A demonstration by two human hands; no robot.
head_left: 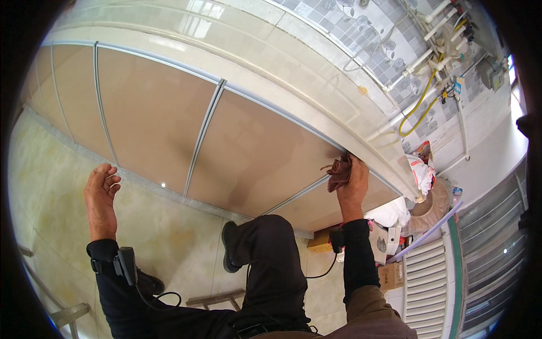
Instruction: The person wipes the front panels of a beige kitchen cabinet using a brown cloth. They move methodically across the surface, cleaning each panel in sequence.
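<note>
A crumpled brown cloth (339, 174) is bunched in my right hand (355, 183), which presses it near the top edge of a beige cabinet door (254, 152) just below the counter. Part of the cloth is hidden behind my fingers. My left hand (102, 189) hangs over the floor in front of the doors farther left, apart from them, its fingers loosely curled and no object showing in it. Grey metal strips (204, 135) frame the doors. Above them runs the cream tiled counter (271, 42).
Pipes and a yellow hose (419, 113) run along the tiled wall at the right. Bags, cartons (390, 277) and a large wrapped jar (432, 200) crowd the counter's right end, beside a white radiator (424, 277). Wooden stool parts (70, 313) stand at lower left.
</note>
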